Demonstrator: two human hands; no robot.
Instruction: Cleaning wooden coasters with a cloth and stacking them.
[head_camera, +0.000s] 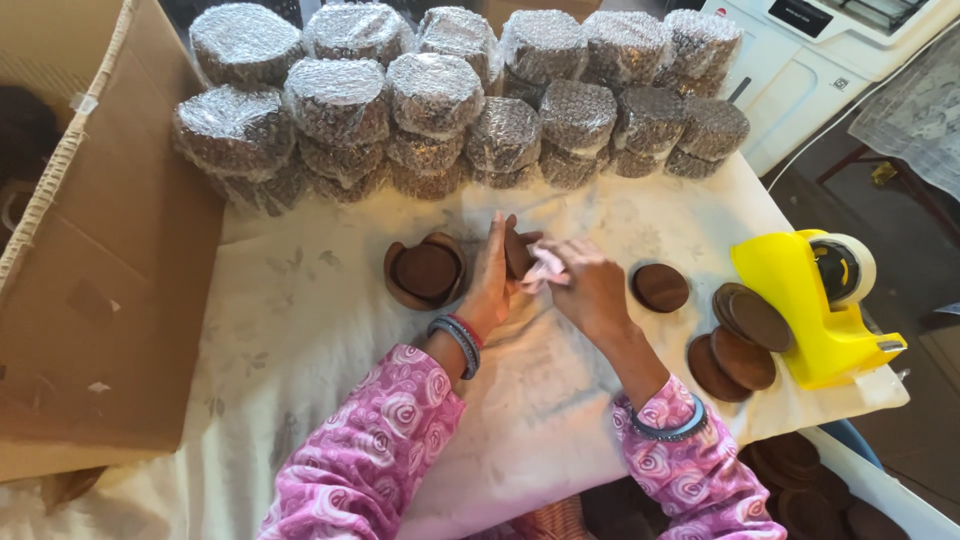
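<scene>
Your left hand (492, 275) stands a brown disc (517, 250) on edge above the bench (300, 310), fingers closed round it, so your right hand (590, 290), pinching a pink cloth (545, 268), can reach its face.

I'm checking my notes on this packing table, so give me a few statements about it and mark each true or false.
1. The left hand holds a brown disc. True.
2. The right hand holds scissors. False: it holds a pale cloth.
3. The tape dispenser is yellow. True.
4. The wrapped stacks lie inside the cardboard box. False: they sit on the table, beside the box.
</scene>
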